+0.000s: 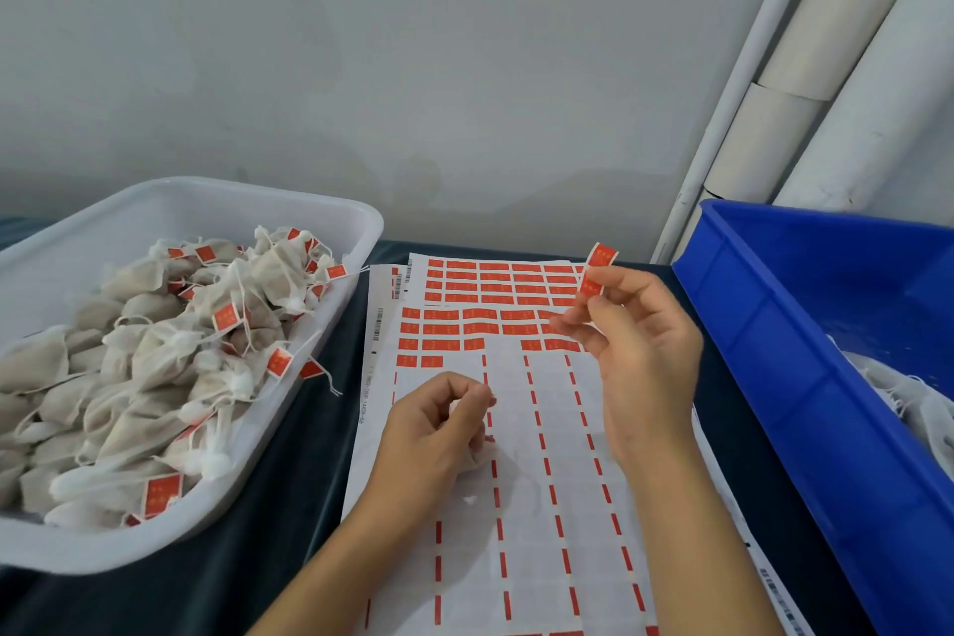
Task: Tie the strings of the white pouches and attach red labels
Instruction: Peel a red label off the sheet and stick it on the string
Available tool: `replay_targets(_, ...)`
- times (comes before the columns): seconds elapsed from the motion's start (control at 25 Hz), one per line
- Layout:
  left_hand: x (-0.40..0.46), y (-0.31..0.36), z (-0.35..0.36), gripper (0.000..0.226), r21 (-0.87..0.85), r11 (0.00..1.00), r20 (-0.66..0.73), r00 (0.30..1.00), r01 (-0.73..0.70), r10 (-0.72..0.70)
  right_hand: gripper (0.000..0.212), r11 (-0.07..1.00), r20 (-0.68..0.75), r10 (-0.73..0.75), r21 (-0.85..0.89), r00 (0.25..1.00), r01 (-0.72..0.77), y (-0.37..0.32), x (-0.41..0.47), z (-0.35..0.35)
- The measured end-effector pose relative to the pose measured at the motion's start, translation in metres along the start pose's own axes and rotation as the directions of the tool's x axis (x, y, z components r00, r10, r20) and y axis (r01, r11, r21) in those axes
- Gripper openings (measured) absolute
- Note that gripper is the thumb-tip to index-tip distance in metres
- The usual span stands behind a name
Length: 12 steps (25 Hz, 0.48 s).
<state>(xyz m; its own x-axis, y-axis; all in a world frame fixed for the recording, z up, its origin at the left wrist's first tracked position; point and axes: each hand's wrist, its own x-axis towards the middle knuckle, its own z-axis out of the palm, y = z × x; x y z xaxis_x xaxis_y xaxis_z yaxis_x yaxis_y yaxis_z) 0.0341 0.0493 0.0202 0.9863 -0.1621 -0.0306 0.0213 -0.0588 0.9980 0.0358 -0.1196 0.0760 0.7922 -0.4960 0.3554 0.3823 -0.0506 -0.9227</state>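
Right hand (637, 341) pinching a red label (596, 269) aloft; left hand (439, 421) curled round a white pouch (472, 460)

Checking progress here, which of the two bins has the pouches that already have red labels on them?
The white bin on the left: its pouches carry red labels. The blue bin on the right shows only white pouch material, no red.

The left hand (439, 424) is curling over a white pouch (472, 462), hiding most of it, and whether its fingers are pinching a string is too small to tell. The blue bin (805, 325) is running off the right edge, hiding most of its white contents. The white tray (289, 201) is being cut off at the left edge. Print on the red label (596, 269) is staying unreadable.
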Motion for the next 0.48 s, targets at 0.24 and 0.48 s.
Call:
replay_targets(0.24,0.000,-0.002,0.001,0.025,0.019,0.999,0.003,0.999,-0.034,0.034,0.020,0.993,0.218,0.045,-0.119,0.975,-0.019,0.012,-0.045,-0.007)
replay_targets(0.48,0.000,-0.006,0.000,0.021,0.010,0.996,-0.023,0.995,-0.093,0.094,0.032,0.987,0.294,0.091,-0.154,0.952,-0.047,0.032,-0.062,-0.002)
